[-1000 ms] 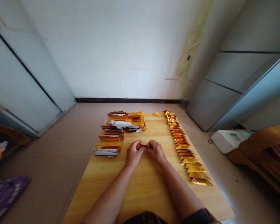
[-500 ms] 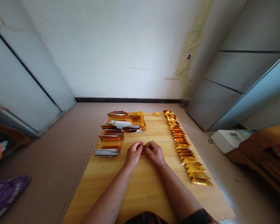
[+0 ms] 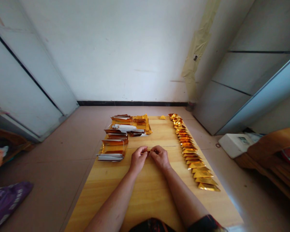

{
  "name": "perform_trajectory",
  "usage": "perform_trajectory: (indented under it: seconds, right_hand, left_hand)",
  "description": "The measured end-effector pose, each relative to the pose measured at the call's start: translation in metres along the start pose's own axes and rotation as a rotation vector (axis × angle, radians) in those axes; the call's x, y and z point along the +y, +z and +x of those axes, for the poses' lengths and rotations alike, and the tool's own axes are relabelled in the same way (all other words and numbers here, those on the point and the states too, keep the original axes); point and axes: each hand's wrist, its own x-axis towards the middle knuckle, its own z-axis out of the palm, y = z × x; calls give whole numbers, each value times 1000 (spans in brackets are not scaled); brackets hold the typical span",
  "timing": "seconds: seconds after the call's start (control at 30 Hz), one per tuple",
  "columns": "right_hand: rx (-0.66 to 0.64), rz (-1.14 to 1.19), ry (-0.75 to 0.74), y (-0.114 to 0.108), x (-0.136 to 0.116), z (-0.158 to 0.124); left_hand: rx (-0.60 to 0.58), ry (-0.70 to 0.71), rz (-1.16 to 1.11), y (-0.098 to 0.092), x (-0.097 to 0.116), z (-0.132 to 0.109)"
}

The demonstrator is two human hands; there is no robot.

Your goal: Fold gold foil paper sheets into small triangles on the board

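Observation:
Both of my hands meet over the middle of the wooden table (image 3: 145, 180). My left hand (image 3: 138, 158) and my right hand (image 3: 160, 157) pinch a small piece of gold foil paper (image 3: 149, 153) between thumbs and fingers; most of it is hidden behind the fingertips. To the left lie stacks of curled gold foil sheets (image 3: 113, 147) with white backs. A second pile of foil sheets (image 3: 141, 122) sits farther back. Along the right edge runs a long row of folded gold foil pieces (image 3: 192, 150), overlapping each other. One lone folded foil piece (image 3: 162, 117) rests near the far edge.
A white wall (image 3: 125, 58) stands beyond the table, with a grey cabinet (image 3: 234, 87) at the right. A white box (image 3: 234, 145) and wooden furniture (image 3: 275, 145) are at the right side. On the left floor lies a purple bag (image 3: 9, 201).
My hands stay in nearly the same place, with a slight shift of the fingers around the foil paper. The stacks and the row look the same.

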Motion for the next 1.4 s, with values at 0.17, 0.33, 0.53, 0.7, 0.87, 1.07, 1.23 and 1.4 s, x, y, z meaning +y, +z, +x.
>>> perform_trajectory:
  seconds: [0.17, 0.33, 0.53, 0.7, 0.87, 1.07, 1.23, 1.4]
  right_hand:
    - [-14, 39, 22, 1, -1, -1]
    - [13, 73, 18, 2, 1, 0]
    - [36, 121, 29, 3, 0, 0]
    - [24, 139, 47, 3, -1, 0]
    - [44, 140, 41, 3, -1, -1]
    - [21, 104, -31, 4, 0, -2]
    - [21, 13, -123, 5, -1, -3]
    - [7, -30, -168, 6, -1, -4]
  left_hand:
    - [9, -8, 25, 0, 9, -2]
    - [27, -11, -5, 0, 14, -3]
    - [23, -31, -82, 2, 10, -1]
    - [13, -55, -119, -1, 9, 0]
    - [10, -68, -178, -2, 7, 1]
    - [33, -64, -99, 1, 9, 1]
    - [55, -25, 4, 3, 9, 2]
    - [29, -46, -70, 4, 2, 4]
